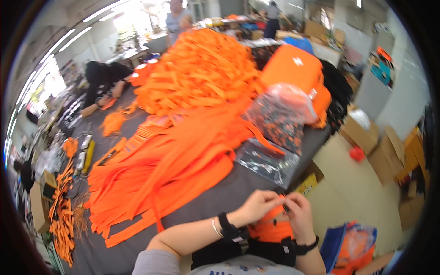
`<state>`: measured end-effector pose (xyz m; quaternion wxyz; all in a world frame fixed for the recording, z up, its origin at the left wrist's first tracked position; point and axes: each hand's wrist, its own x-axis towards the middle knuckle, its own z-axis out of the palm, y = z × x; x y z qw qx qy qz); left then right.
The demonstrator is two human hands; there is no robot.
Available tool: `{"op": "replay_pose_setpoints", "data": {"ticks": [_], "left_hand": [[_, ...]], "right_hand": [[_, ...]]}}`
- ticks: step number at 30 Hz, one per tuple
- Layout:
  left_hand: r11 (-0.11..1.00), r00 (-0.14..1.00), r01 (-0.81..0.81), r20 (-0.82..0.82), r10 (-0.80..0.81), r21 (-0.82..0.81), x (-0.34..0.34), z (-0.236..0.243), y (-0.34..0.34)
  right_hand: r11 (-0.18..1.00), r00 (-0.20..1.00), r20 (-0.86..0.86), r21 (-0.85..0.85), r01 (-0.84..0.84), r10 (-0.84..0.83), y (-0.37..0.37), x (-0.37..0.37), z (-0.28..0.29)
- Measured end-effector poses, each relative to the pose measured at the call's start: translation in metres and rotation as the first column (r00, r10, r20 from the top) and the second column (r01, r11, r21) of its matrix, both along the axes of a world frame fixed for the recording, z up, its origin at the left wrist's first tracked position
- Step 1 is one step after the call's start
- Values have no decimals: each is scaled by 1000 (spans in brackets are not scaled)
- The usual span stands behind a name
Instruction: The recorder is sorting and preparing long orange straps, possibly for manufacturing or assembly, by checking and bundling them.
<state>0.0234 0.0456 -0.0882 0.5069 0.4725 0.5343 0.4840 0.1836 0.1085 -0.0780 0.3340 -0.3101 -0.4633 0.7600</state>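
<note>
Just above my lap, my left hand (pixel 261 206) and my right hand (pixel 299 213) meet, fingers closed. An orange strap (pixel 276 212) runs from between the fingertips, with the left hand pinching it. Against the right hand's fingers is a small black piece (pixel 286 207), too small to make out its kind. Orange fabric (pixel 271 232) with small dark parts on it lies over my lap under both hands. Each wrist wears a black band.
A grey table (pixel 183 229) carries flat orange strips (pixel 156 172), a high heap of orange webbing (pixel 197 73), an orange bag (pixel 293 68) and a clear bag of small parts (pixel 275 119). Cardboard boxes (pixel 385 151) stand right; a blue bag (pixel 337 245) is beside me. A person (pixel 103 82) works at far left.
</note>
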Motion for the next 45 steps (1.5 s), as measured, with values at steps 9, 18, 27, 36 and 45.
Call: {"op": "replay_pose_setpoints", "data": {"ticks": [9, 18, 27, 36, 45], "left_hand": [[991, 996, 69, 49, -75, 111, 3, 16, -7], [940, 959, 282, -66, -275, 193, 9, -10, -5], [900, 909, 396, -216, -356, 184, 14, -13, -8], [898, 876, 439, -241, -418, 40, 6, -3, -11], [904, 864, 428, -301, -405, 13, 8, -13, -11]], "right_hand": [[991, 999, -53, 135, 9, -2, 0, 3, -9], [718, 833, -214, 428, 549, -510, 62, 62, 2], [516, 539, -436, 181, 837, -721, 103, 171, 42], [293, 329, -459, 150, 944, -825, 104, 189, 51], [113, 178, -439, 169, 979, -881, 111, 241, 41]]}}
